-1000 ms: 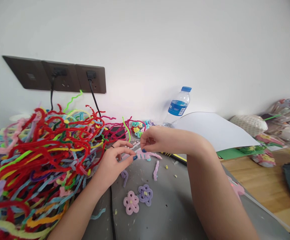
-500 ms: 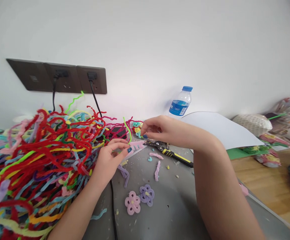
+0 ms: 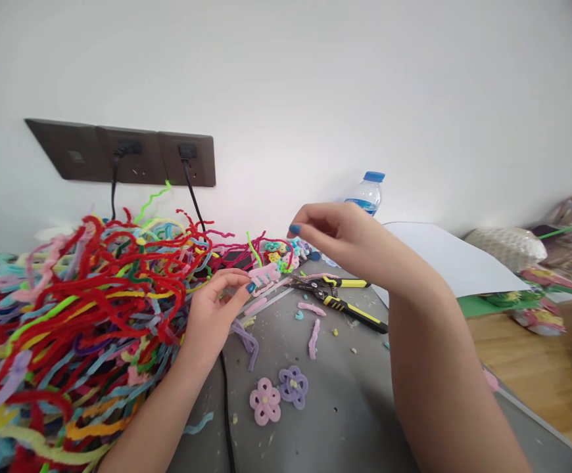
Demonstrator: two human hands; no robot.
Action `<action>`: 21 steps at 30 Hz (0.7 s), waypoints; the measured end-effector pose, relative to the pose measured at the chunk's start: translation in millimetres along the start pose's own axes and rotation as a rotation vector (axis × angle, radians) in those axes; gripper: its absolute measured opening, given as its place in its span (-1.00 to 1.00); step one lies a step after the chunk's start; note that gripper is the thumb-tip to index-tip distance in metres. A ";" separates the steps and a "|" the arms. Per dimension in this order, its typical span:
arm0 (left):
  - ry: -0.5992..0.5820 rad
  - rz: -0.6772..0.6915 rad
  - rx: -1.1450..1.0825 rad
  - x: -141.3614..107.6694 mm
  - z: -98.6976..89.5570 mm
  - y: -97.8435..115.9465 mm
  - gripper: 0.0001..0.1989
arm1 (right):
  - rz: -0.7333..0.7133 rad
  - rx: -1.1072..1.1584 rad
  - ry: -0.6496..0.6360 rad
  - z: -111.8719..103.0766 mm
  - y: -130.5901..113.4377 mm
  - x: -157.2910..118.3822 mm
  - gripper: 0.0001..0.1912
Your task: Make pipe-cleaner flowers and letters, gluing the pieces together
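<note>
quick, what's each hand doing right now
Left hand: closed, pinching a folded pink pipe cleaner piece.
Right hand: raised above the pliers, fingers curled; whether it holds anything cannot be told.

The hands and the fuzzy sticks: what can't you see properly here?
- Water bottle, head view: the right hand covers all but its cap and shoulder.
- Pink piece in the left hand: too small and fuzzy to tell its shape.
- Right hand: whether its fingers hold anything cannot be told.
- Pipe cleaner pile: cut off by the left edge.
- Black cable: its end runs out of the bottom edge.
</note>
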State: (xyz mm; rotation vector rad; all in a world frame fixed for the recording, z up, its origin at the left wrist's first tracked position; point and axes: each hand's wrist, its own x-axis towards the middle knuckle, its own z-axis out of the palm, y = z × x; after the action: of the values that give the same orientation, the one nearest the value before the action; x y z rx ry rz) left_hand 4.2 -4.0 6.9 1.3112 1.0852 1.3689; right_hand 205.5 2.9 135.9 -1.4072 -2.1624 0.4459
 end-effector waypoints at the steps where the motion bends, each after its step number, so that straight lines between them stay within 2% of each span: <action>1: 0.009 0.005 -0.018 0.0 0.3 0.0 -0.92 | 0.006 0.007 0.064 -0.6 -0.6 -0.3 -0.75; 4: 0.034 0.020 -0.066 0.0 1.2 -0.6 -0.90 | 0.007 0.042 0.225 -1.4 -0.6 -1.0 -0.75; 6: 0.049 0.029 -0.091 0.0 1.3 -1.1 -0.89 | -0.008 0.070 0.276 -1.0 0.0 -1.1 -0.77; 13: 0.121 -0.001 -0.182 1.3 0.1 -2.9 -0.83 | 0.022 0.082 0.283 -2.6 0.6 -2.0 -0.82; 15: 0.129 0.005 -0.198 1.9 -0.4 -3.8 -0.84 | 0.031 0.074 0.177 -3.4 1.8 -2.6 -0.79; 19: 0.147 0.005 -0.221 2.5 -1.7 -5.2 -0.84 | 0.041 0.009 -0.197 1.4 4.5 -1.9 -0.77; 21: 0.151 -0.001 -0.229 2.5 -2.2 -5.3 -0.83 | 0.007 -0.005 -0.303 6.8 4.8 -0.4 -0.77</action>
State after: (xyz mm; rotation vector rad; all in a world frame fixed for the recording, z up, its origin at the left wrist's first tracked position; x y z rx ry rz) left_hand 2.2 -0.6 2.0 1.0555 0.9943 1.5617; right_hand 205.3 4.5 127.8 -1.4260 -2.3956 0.6961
